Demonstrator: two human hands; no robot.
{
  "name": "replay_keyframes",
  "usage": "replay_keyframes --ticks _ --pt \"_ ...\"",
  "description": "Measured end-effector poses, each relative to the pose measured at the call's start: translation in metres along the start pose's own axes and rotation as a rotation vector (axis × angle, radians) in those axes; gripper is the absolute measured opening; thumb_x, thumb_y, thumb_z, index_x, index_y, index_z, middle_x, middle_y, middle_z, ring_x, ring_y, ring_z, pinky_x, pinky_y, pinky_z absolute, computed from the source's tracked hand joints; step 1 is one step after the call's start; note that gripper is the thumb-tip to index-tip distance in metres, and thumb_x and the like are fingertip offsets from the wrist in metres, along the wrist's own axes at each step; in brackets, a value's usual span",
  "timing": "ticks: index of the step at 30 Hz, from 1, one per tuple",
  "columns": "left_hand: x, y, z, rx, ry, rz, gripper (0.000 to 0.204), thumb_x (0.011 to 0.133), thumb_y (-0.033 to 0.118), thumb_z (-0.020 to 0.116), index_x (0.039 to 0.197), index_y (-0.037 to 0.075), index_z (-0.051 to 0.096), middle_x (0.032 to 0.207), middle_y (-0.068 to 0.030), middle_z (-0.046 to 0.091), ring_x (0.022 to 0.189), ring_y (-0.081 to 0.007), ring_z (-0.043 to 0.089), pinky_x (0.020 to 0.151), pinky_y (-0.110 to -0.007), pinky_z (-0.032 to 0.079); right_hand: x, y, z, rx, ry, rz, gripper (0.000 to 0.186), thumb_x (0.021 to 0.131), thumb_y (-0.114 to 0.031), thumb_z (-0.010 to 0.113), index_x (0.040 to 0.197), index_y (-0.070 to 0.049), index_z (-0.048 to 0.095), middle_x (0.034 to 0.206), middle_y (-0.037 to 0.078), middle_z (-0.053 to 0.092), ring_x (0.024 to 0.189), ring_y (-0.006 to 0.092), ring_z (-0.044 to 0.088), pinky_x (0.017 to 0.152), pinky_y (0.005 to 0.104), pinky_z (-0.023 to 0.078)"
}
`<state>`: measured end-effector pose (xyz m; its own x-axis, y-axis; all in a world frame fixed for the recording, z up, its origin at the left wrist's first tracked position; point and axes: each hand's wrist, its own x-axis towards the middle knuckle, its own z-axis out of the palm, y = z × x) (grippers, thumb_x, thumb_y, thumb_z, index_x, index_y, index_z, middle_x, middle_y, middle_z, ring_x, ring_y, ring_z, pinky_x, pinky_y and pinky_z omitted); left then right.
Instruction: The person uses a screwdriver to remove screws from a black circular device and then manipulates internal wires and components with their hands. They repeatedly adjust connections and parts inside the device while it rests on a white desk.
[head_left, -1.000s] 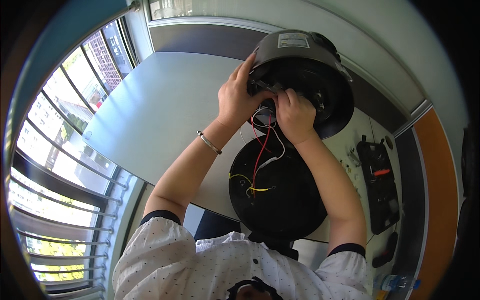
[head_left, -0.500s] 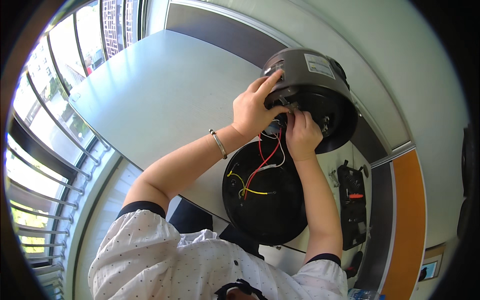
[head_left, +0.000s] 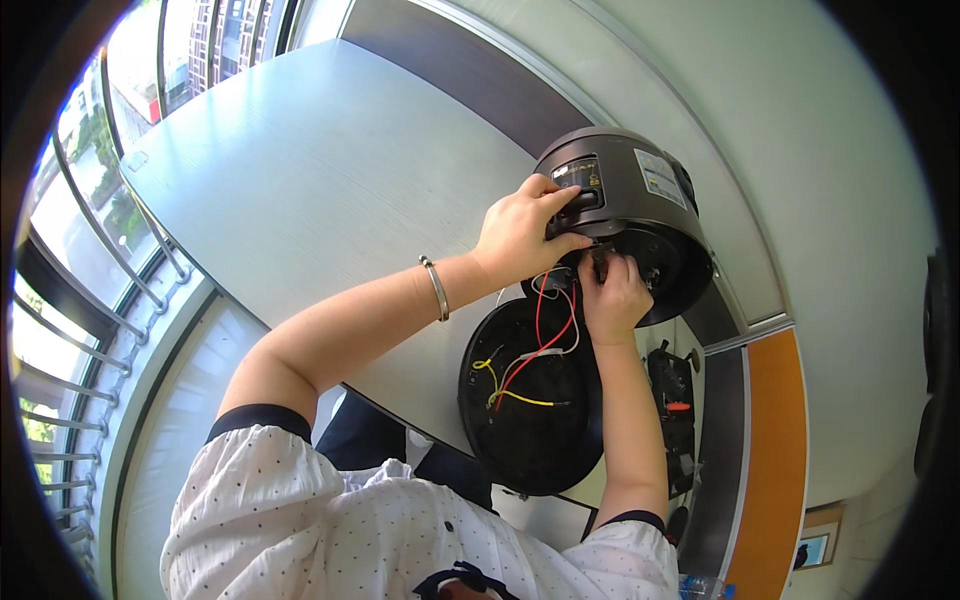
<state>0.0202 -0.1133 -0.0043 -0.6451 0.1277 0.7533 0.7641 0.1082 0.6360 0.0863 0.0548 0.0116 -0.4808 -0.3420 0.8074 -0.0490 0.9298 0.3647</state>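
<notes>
A dark grey-brown rice cooker body (head_left: 640, 195) lies on its side at the far right of the table, its hollow black underside facing me. My left hand (head_left: 525, 235) grips its front edge, fingers on the control panel (head_left: 580, 182) and thumb at the lower rim. Right beside that thumb, my right hand (head_left: 615, 300) pinches a small dark part at the rim, mostly hidden by the fingers. Nearer to me is a round black base cover (head_left: 530, 455). Red wires (head_left: 540, 352), yellow wires (head_left: 528, 401) and white ones lie across it, some running up towards the cooker.
An open black tool case (head_left: 672, 375) with a red-orange item (head_left: 679, 407) sits right of my right forearm. The pale table (head_left: 300, 190) stretches to the left, towards a barred window. A grey partition (head_left: 450, 75) borders the far side. A plastic bottle (head_left: 705, 585) shows at bottom right.
The cooker body has turned, so more of its front control panel shows. My left fingers have shifted on the panel, and both hands sit slightly lower in view, still at the rim.
</notes>
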Motion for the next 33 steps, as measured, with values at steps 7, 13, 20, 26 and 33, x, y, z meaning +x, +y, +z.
replay_keyframes --ticks 7,13,20,26,33 --pt "0.005 0.001 -0.008 -0.07 -0.09 -0.115 0.054 0.065 0.03 0.077 0.113 0.009 0.06 0.103 -0.0082 0.056 0.085 -0.0258 0.06 0.074 -0.034 0.049 0.014 -0.006 -0.011 -0.08 0.008 -0.14 0.019 0.074 -0.018 0.068 0.084 -0.005 0.06 0.071 0.005 0.054 0.055 0.0223 0.056 0.048 0.0302 0.045" --pt "0.009 0.0 -0.008 -0.082 -0.092 -0.171 0.05 0.062 0.03 0.079 0.104 0.009 0.061 0.107 -0.0083 0.054 0.092 -0.0261 0.058 0.078 -0.035 0.049 0.014 -0.004 -0.013 -0.066 0.012 -0.17 0.019 0.074 -0.017 0.068 0.086 -0.004 0.06 0.073 0.006 0.055 0.057 0.023 0.056 0.05 0.0312 0.045" --pt "0.031 0.004 -0.016 0.038 -0.244 -0.138 0.05 0.057 0.033 0.08 0.099 0.009 0.064 0.102 -0.008 0.058 0.098 -0.025 0.056 0.084 -0.035 0.046 0.011 -0.007 -0.011 0.001 0.042 -0.081 0.018 0.077 -0.015 0.067 0.087 -0.003 0.059 0.073 0.009 0.056 0.057 0.027 0.056 0.049 0.0335 0.045" --pt "0.042 0.007 -0.019 0.017 -0.309 -0.034 0.045 0.059 0.024 0.078 0.097 0.004 0.064 0.098 -0.0103 0.061 0.097 -0.0269 0.057 0.085 -0.036 0.045 0.009 -0.01 -0.01 -0.016 0.023 -0.04 0.019 0.078 -0.016 0.065 0.089 -0.002 0.059 0.075 0.008 0.056 0.06 0.0242 0.058 0.051 0.0317 0.047" --pt "0.038 0.0 -0.011 -0.279 -0.153 -0.128 0.032 0.07 0.015 0.071 0.098 0.001 0.065 0.093 -0.0136 0.062 0.085 -0.0268 0.061 0.078 -0.033 0.049 0.007 -0.012 -0.006 0.057 0.07 0.011 0.018 0.079 -0.016 0.064 0.09 -0.002 0.059 0.077 0.008 0.057 0.058 0.0236 0.059 0.049 0.0302 0.047"
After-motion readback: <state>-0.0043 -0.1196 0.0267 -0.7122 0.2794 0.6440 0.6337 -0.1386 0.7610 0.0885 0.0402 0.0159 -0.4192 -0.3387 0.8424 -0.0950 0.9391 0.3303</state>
